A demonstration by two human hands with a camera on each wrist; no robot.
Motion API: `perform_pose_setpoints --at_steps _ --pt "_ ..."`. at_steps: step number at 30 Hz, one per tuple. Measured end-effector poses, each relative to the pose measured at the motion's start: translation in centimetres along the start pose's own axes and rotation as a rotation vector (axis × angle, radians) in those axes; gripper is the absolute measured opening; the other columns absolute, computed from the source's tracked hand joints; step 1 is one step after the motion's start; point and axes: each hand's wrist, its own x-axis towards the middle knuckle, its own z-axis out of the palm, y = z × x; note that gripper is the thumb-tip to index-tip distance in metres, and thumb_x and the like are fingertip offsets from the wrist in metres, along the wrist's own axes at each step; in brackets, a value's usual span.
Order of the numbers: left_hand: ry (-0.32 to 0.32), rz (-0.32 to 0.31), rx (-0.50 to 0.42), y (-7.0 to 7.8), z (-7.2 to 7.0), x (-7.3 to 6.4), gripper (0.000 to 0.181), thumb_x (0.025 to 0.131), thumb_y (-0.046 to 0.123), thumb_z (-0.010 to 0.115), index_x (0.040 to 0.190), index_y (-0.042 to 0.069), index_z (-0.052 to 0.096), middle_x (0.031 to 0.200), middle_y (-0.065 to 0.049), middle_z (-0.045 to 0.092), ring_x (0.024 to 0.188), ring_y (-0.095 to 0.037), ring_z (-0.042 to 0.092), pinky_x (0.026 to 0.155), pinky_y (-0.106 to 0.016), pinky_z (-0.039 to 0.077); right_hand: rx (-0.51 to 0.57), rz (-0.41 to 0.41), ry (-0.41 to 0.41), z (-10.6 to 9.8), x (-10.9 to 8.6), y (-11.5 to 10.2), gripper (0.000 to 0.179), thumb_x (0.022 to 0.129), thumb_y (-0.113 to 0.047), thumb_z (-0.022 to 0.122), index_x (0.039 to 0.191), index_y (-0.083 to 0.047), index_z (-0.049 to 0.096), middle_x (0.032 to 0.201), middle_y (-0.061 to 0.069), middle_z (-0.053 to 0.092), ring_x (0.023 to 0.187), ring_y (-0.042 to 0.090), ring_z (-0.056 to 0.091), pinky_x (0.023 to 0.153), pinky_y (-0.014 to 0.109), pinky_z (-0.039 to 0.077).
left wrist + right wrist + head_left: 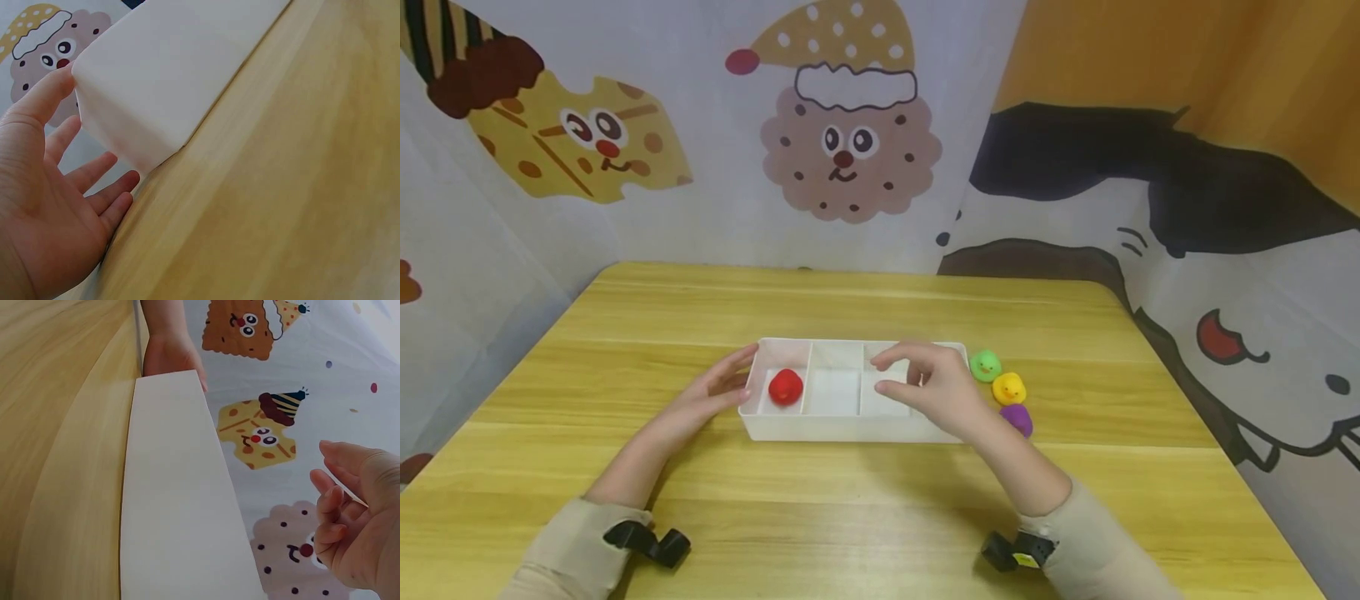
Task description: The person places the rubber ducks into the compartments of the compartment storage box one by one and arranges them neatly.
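Note:
A long white divided box (pixel 842 428) lies crosswise on the table. In its leftmost compartment sits a small rounded red toy (pixel 786 387). My left hand (pixel 703 396) is at the box's left end, fingers spread. The left wrist view shows that thumb (pixel 53 90) touching the box's upper edge. Over the right half of the box hovers my right hand (pixel 943 387), with thumb and index finger apart and nothing between them. Just past the box's right end, a green toy duck (pixel 986 367), a yellow toy duck (pixel 1009 389) and a purple toy (pixel 1017 419), partly hidden by the right wrist, stand in a row.
The wooden table (pixel 880 517) reaches back to a cartoon-printed curtain (pixel 700 225). Dividers split the box into compartments; its right end is partly covered by my right hand. A black camera band (pixel 647 542) is strapped on each sleeve.

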Motion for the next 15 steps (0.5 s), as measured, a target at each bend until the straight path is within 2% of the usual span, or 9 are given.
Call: perform_pose_setpoints --at_steps 7,11,15 --pt "-0.001 0.001 0.000 -0.1 0.0 0.0 0.064 0.097 0.015 0.053 0.153 0.015 0.022 0.156 -0.016 0.019 0.135 -0.044 0.025 0.103 -0.066 0.020 -0.008 0.057 0.038 -2.1 -1.9 0.4 0.021 0.081 -0.014 0.078 0.101 -0.020 0.074 0.100 -0.007 0.067 0.059 0.019 0.048 0.045 0.026 0.037" --pt "0.000 0.002 -0.002 0.0 0.0 0.0 0.064 0.097 0.014 0.053 0.153 0.015 0.022 0.156 -0.016 0.019 0.135 -0.044 0.024 0.103 -0.066 0.020 -0.017 0.030 0.073 -3.0 -2.9 1.2 0.022 0.080 -0.012 0.079 0.100 -0.018 0.074 0.101 -0.006 0.067 0.058 0.017 0.048 0.049 0.026 0.039" --pt "0.002 -0.001 -0.001 0.0 0.1 0.0 0.064 0.097 0.014 0.053 0.153 0.015 0.022 0.156 -0.016 0.020 0.135 -0.044 0.024 0.103 -0.066 0.019 0.001 0.000 0.102 -3.8 -3.9 2.0 0.024 0.080 -0.006 0.078 0.101 -0.014 0.073 0.100 0.000 0.067 0.056 0.016 0.046 0.048 0.026 0.037"
